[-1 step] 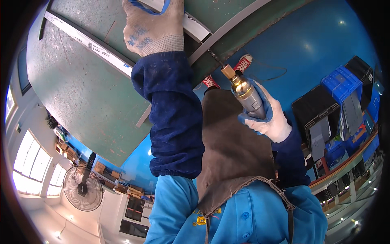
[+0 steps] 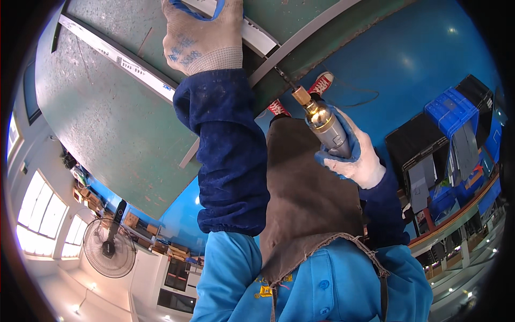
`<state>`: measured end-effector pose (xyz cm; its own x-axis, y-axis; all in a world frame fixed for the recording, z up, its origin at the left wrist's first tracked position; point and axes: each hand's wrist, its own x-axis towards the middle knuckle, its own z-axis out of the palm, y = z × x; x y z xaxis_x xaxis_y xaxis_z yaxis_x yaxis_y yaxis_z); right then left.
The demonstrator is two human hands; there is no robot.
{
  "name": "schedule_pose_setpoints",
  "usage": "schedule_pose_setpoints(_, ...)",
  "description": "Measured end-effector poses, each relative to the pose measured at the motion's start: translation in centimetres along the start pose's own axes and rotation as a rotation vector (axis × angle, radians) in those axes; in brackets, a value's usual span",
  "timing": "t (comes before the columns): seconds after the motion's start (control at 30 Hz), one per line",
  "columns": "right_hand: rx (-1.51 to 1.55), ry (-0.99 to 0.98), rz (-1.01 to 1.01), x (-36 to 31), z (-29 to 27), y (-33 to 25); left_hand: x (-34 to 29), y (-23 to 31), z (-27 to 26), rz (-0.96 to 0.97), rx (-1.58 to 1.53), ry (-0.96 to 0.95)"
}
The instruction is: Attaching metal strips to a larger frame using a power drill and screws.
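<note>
My left hand point(image 2: 206, 42), in a pale knit glove with blue palm coating, is closed around a silver metal bar point(image 2: 259, 36) at the top edge. Its fingertips run out of view. That bar meets a longer grey bar point(image 2: 306, 33), which slants along the edge of the green table point(image 2: 110, 126). My right hand point(image 2: 360, 158), gloved likewise, grips a cylindrical power tool point(image 2: 331, 131) with a grey body and brass-coloured nose. The tool's thin dark bit points up and left, its tip close to the grey bar near the joint; I cannot tell whether they touch.
Another metal bar point(image 2: 115, 58) with a printed label lies across the table on the left. Blue and black crates point(image 2: 451, 110) stand at the right. A fan point(image 2: 109, 248) is at the lower left. Red shoes point(image 2: 322, 83) and a thin cable point(image 2: 357, 103) show on the blue floor.
</note>
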<state>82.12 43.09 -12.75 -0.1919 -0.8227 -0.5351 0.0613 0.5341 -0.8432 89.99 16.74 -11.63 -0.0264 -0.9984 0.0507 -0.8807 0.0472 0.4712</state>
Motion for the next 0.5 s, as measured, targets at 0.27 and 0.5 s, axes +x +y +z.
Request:
schedule_pose_setpoints(0.27, -0.516, 0.175, -0.206, 0.3, 0.8, -0.3, 0.3, -0.5, 0.7, 0.041, -0.059, 0.035)
schedule_pose_setpoints(0.5, -0.49, 0.175, -0.225, 0.5, 0.6, 0.4, 0.3, -0.3, 0.6, 0.044, -0.038, 0.021)
